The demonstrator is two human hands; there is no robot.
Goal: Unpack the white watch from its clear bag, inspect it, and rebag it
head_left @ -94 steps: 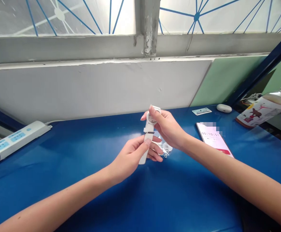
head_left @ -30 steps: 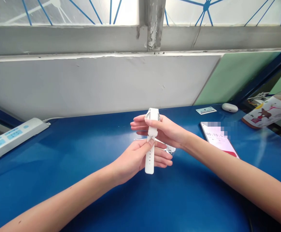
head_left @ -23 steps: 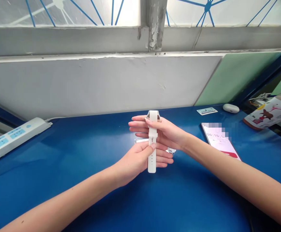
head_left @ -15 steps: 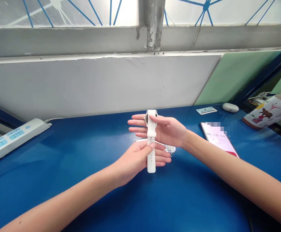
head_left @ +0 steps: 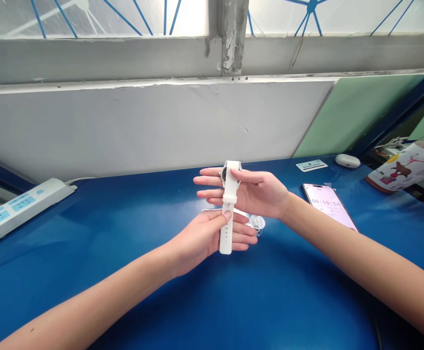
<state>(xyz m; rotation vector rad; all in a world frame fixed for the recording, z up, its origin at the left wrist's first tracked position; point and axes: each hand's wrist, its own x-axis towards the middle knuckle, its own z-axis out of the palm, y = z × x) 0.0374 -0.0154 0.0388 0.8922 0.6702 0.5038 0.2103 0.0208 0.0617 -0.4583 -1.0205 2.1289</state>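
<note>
A white-strapped wristwatch (head_left: pixel 229 182) is held up between both hands above the blue table, its strap hanging lengthwise. My left hand (head_left: pixel 207 232) pinches the lower, holed end of the strap between thumb and fingers. Higher up, my right hand (head_left: pixel 256 193) presses its thumb on the upper strap, with its other fingers stretched out behind the watch. The strap covers part of the round watch case. Behind my hands on the table lies a small clear, shiny item (head_left: pixel 257 223), partly hidden, whose kind I cannot make out.
At the left stands a white power strip (head_left: pixel 25 204) with a black cable across it. To the right lie a phone (head_left: pixel 326 206) displaying a timer, a card (head_left: pixel 311 166) and a white earbud case (head_left: pixel 347 161). A labelled bottle (head_left: pixel 408 165) is at the far right. A wall backs the blue table (head_left: pixel 124 301).
The watch has tilted slightly, its top shifting right and its lower end left and up. Both hands keep their hold, and the right hand has moved a little right and up.
</note>
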